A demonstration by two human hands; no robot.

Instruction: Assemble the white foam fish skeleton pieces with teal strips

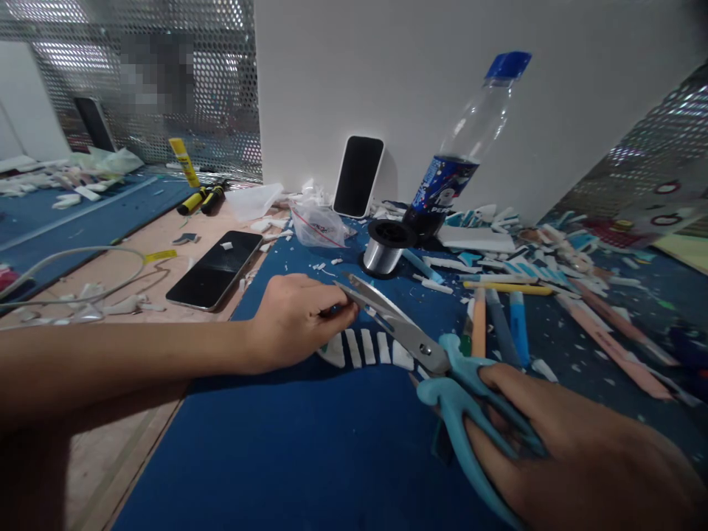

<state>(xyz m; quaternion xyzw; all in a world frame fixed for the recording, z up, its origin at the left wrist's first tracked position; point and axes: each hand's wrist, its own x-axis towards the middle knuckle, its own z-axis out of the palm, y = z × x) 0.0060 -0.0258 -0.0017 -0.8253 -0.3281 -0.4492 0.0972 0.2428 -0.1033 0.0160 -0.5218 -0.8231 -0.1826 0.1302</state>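
Note:
My right hand (pixel 575 450) is wrapped round the light blue handles of a pair of scissors (pixel 425 350). The scissor blades are parted and point up and left, their tips close by the fingers of my left hand (pixel 304 317). Thumb and fingers of that left hand are pinched together; what they hold is too small and hidden to make out. Below the blades, a row of several white strips (pixel 368 346) lies on the blue mat (pixel 248 450), partly covered by my left hand at its left end.
Behind my hands stand a spool of clear line (pixel 383 254), a Pepsi bottle (pixel 448 177) and a phone (pixel 358 177) leaning on a white board. Another phone (pixel 215 269) lies left. Markers (pixel 518 328) and white scraps (pixel 498 258) cover the right side. Glue stick (pixel 184 162) stands back left.

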